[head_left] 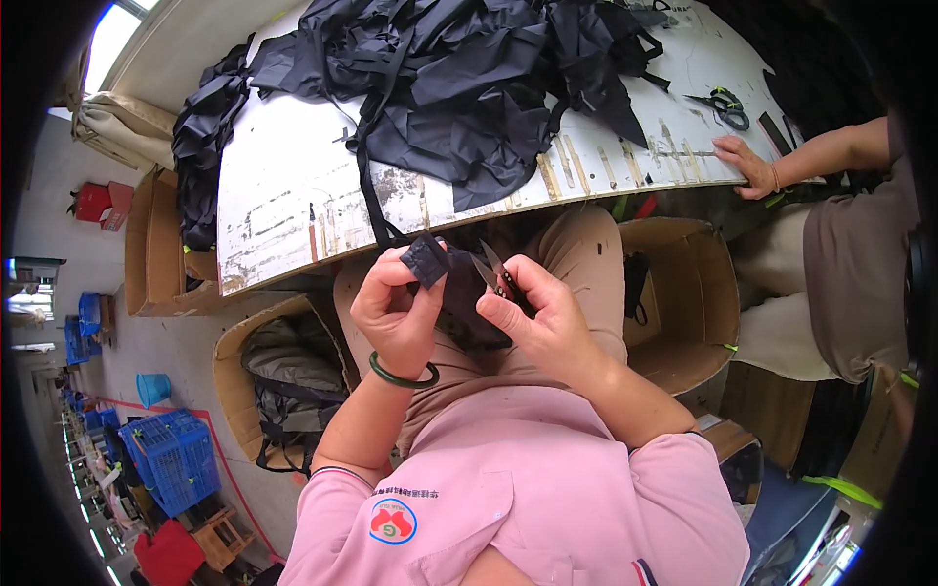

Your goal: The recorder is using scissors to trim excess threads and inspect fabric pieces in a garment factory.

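Note:
My left hand pinches a small folded end of black fabric between thumb and fingers, above my lap. From there a black strap runs up over the table edge toward the heap of black cloth. Close to its right, my right hand grips a pair of small thread snips. Their two pointed blades stand apart and face the fabric without clearly touching it. More dark cloth hangs below, between my knees, partly hidden by my hands.
The worn white table ends just beyond my hands. Black-handled scissors lie at its right, near another person's hand. Cardboard boxes flank my legs: one with dark bags at left, another box at right. Blue crates stand farther left.

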`<act>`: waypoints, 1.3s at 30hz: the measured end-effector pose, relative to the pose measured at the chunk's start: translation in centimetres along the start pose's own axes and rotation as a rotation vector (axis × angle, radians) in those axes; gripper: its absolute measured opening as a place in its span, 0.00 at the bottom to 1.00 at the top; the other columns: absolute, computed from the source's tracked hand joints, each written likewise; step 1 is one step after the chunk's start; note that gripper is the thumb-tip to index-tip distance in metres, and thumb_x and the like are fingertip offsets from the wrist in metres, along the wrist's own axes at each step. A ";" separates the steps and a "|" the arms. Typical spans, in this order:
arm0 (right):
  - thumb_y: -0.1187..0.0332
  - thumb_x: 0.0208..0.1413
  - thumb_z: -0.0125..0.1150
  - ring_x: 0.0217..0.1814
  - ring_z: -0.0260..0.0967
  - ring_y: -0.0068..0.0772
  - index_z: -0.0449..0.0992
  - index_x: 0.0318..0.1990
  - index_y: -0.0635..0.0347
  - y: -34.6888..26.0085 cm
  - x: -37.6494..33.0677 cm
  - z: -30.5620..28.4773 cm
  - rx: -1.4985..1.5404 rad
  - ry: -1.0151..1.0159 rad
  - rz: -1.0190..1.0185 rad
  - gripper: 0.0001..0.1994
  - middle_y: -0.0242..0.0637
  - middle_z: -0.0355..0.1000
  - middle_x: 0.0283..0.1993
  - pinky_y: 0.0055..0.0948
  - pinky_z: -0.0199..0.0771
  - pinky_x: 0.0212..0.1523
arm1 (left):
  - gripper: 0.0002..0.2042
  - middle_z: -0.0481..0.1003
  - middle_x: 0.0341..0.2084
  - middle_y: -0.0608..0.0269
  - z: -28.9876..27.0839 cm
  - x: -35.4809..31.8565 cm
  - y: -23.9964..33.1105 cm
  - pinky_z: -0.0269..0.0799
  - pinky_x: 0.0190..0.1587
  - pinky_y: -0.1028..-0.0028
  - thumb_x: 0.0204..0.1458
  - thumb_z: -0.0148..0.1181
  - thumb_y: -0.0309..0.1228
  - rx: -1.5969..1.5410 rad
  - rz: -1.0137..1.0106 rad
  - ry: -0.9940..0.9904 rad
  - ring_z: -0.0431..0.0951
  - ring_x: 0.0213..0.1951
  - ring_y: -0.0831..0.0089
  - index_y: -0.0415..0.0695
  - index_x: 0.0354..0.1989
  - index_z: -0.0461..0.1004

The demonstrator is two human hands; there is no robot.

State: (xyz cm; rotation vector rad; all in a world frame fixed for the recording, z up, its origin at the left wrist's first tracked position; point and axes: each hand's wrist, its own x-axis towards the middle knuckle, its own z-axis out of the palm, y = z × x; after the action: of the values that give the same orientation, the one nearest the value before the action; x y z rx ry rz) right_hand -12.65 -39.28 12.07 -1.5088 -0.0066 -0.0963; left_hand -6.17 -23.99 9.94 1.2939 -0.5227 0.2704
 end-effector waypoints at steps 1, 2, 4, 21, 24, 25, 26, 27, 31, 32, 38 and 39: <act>0.58 0.57 0.62 0.28 0.53 0.16 0.67 0.32 0.62 -0.1 -0.1 -0.1 0.027 -0.034 0.064 0.16 0.27 0.59 0.25 0.20 0.59 0.28 | 0.09 0.76 0.37 0.54 0.1 -0.1 0.0 0.70 0.45 0.76 0.46 0.61 0.12 -0.017 -0.016 0.013 0.76 0.41 0.70 0.37 0.33 0.71; 0.58 0.56 0.64 0.28 0.52 0.15 0.67 0.31 0.61 -0.2 -0.1 -0.2 0.053 -0.068 0.129 0.17 0.27 0.58 0.25 0.19 0.58 0.27 | 0.08 0.76 0.37 0.54 0.3 -0.2 0.0 0.70 0.45 0.76 0.46 0.61 0.12 -0.033 -0.031 0.026 0.76 0.41 0.70 0.37 0.33 0.71; 0.58 0.55 0.65 0.27 0.52 0.15 0.66 0.30 0.61 0.2 -0.4 0.3 0.055 -0.064 0.119 0.17 0.27 0.57 0.24 0.18 0.57 0.26 | 0.08 0.76 0.38 0.54 0.5 -0.2 0.0 0.70 0.46 0.76 0.47 0.61 0.12 -0.043 -0.041 0.021 0.76 0.42 0.70 0.37 0.33 0.71; 0.61 0.55 0.65 0.25 0.55 0.17 0.71 0.34 0.62 -0.5 -0.2 0.1 -0.220 -0.027 -0.002 0.14 0.28 0.62 0.23 0.20 0.59 0.24 | 0.09 0.75 0.38 0.54 0.4 -1.0 -0.1 0.71 0.49 0.71 0.46 0.58 0.10 0.127 0.008 -0.118 0.76 0.43 0.69 0.37 0.32 0.70; 0.61 0.55 0.64 0.25 0.55 0.17 0.71 0.35 0.62 -0.5 -0.3 -0.1 -0.234 -0.030 0.020 0.13 0.28 0.63 0.23 0.21 0.59 0.24 | 0.10 0.76 0.35 0.56 0.7 -0.8 -0.1 0.69 0.38 0.77 0.41 0.59 0.10 0.106 0.031 -0.072 0.74 0.37 0.71 0.37 0.30 0.72; 0.62 0.56 0.64 0.25 0.55 0.17 0.71 0.34 0.62 -0.6 -0.4 -0.2 -0.225 -0.040 0.034 0.13 0.28 0.63 0.23 0.21 0.59 0.24 | 0.10 0.76 0.35 0.56 0.7 -0.9 0.0 0.68 0.38 0.77 0.40 0.59 0.10 0.100 0.016 -0.070 0.73 0.37 0.71 0.38 0.30 0.71; 0.62 0.56 0.64 0.25 0.55 0.17 0.71 0.34 0.62 -0.7 -0.4 -0.2 -0.217 -0.050 0.048 0.12 0.28 0.63 0.23 0.21 0.59 0.25 | 0.10 0.76 0.34 0.56 0.7 -0.9 0.0 0.68 0.38 0.76 0.40 0.59 0.10 0.093 0.001 -0.068 0.73 0.36 0.70 0.38 0.29 0.71; 0.62 0.56 0.64 0.25 0.55 0.17 0.71 0.34 0.62 -0.8 -0.4 -0.3 -0.217 -0.049 0.049 0.12 0.28 0.63 0.23 0.21 0.59 0.25 | 0.10 0.76 0.34 0.56 0.6 -0.9 0.0 0.68 0.38 0.76 0.40 0.59 0.10 0.092 0.001 -0.068 0.73 0.36 0.70 0.38 0.29 0.71; 0.62 0.57 0.63 0.26 0.55 0.17 0.70 0.33 0.62 -0.9 -0.3 -0.5 -0.220 -0.071 0.049 0.12 0.27 0.62 0.23 0.21 0.59 0.25 | 0.11 0.77 0.34 0.57 0.0 -0.5 -0.1 0.67 0.39 0.73 0.37 0.59 0.11 0.189 0.091 -0.178 0.71 0.34 0.69 0.39 0.28 0.71; 0.62 0.57 0.63 0.26 0.55 0.16 0.70 0.33 0.62 -0.8 -0.3 -0.5 -0.195 -0.074 0.054 0.12 0.27 0.62 0.23 0.21 0.59 0.25 | 0.11 0.77 0.34 0.57 0.0 -0.4 0.0 0.66 0.39 0.72 0.36 0.59 0.11 0.204 0.117 -0.212 0.71 0.33 0.68 0.39 0.27 0.71; 0.59 0.57 0.62 0.22 0.54 0.19 0.68 0.29 0.62 -0.4 -0.4 -1.0 -0.111 -0.071 0.057 0.15 0.30 0.61 0.19 0.25 0.58 0.22 | 0.10 0.78 0.33 0.57 -0.4 0.3 -0.1 0.65 0.39 0.72 0.37 0.58 0.11 0.130 0.102 -0.300 0.71 0.33 0.69 0.39 0.28 0.72; 0.59 0.57 0.62 0.22 0.54 0.19 0.68 0.29 0.62 -0.7 -0.5 -1.3 -0.111 -0.072 0.058 0.15 0.30 0.61 0.19 0.25 0.58 0.22 | 0.10 0.78 0.33 0.57 -0.5 0.5 0.0 0.65 0.39 0.72 0.37 0.58 0.11 0.130 0.102 -0.299 0.71 0.33 0.69 0.39 0.28 0.72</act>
State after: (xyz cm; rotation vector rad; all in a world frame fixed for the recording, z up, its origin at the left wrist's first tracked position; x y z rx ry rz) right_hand -13.24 -40.60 12.66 -1.6220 -0.0155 0.0039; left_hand -5.67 -23.50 10.13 1.4458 -0.8376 0.1983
